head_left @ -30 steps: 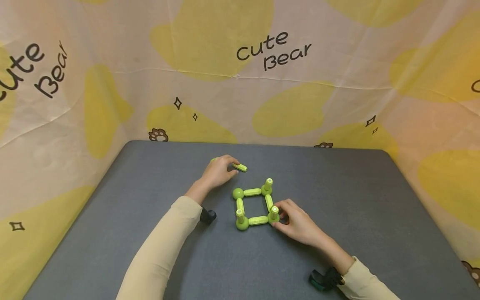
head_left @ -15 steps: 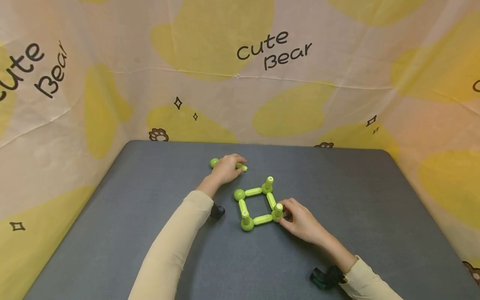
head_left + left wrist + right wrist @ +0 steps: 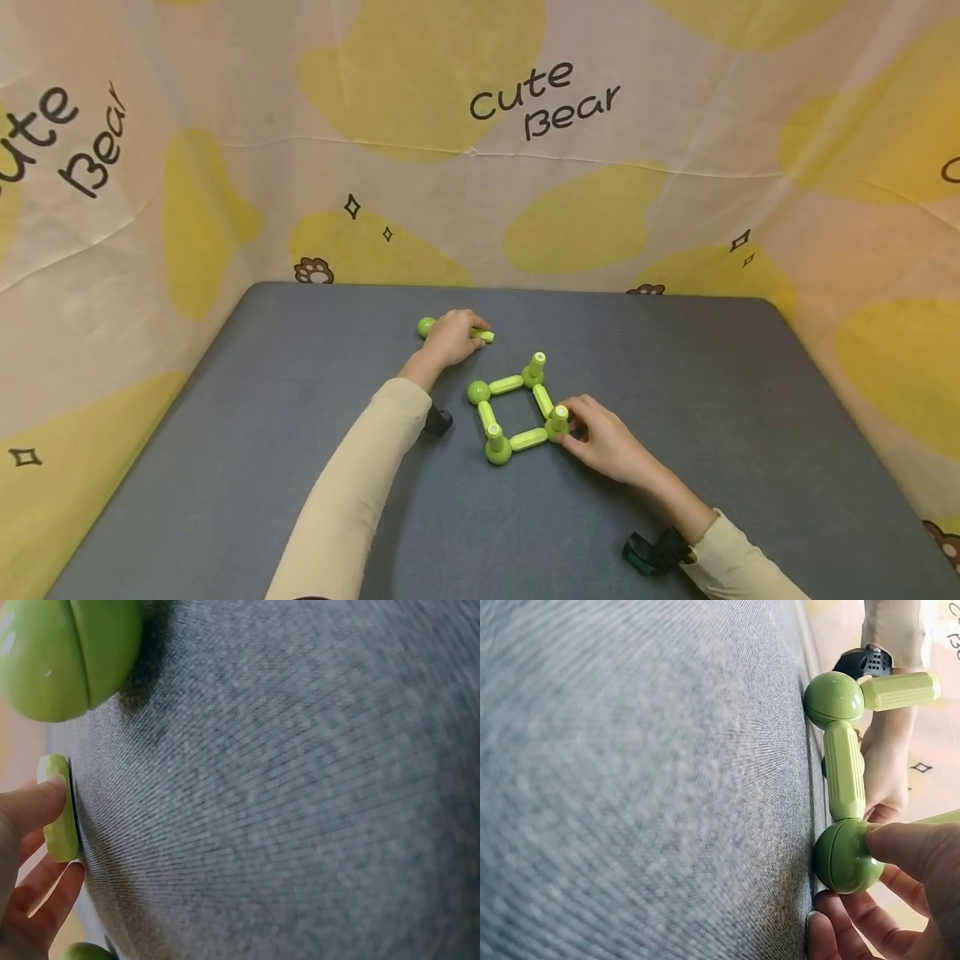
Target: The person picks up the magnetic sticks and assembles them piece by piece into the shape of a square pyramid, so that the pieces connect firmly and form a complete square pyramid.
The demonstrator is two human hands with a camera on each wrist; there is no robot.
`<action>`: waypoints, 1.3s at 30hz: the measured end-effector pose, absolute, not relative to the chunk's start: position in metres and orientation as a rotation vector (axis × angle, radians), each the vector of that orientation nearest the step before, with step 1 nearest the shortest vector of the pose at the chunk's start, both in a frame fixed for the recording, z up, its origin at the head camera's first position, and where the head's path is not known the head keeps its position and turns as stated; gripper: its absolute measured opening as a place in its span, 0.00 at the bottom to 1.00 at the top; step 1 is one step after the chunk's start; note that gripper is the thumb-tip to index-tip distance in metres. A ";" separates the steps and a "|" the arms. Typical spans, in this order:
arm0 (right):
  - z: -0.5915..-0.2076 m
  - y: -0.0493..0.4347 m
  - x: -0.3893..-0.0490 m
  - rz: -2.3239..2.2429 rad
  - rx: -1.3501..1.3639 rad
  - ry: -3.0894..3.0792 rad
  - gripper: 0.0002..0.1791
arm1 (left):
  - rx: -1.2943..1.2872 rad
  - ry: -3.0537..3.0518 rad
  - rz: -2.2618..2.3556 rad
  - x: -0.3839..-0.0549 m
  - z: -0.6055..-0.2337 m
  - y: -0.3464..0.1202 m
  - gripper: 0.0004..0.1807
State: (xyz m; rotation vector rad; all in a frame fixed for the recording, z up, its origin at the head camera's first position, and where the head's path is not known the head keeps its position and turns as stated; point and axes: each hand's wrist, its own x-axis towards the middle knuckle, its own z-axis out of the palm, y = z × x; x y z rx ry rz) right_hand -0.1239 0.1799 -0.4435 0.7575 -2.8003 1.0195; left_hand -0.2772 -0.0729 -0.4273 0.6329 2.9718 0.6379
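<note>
On the grey table lies a square frame (image 3: 529,437) of light-green rods joined by green balls. Short rods stand upright on three of its corners; the far-left ball (image 3: 477,392) carries none. My right hand (image 3: 606,437) pinches the near-right corner ball (image 3: 847,859), its thumb on the upper side and fingers below. Beyond the frame, my left hand (image 3: 452,337) pinches a loose light-green rod (image 3: 63,821) between thumb and fingers, close over the table. Part of that rod is hidden behind the fingers in the head view.
A loose green ball (image 3: 426,327) lies beside the left hand, toward the back of the table (image 3: 360,342). Fabric walls (image 3: 420,192) with yellow patches enclose the table at the back and sides. A dark strap device sits on each wrist.
My left hand has moved right along the loose rod, uncovering the ball behind it. The frame has shifted slightly right and turned a little, with my right hand staying at its corner.
</note>
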 end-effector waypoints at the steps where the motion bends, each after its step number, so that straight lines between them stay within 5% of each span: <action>1: -0.444 0.180 -0.124 1.022 0.759 -2.800 0.16 | 0.629 2.972 0.642 -0.277 -0.428 -0.073 0.13; 39: -0.440 0.182 -0.128 1.026 0.708 -2.818 0.15 | 0.925 2.729 1.207 -0.203 -0.394 -0.087 0.12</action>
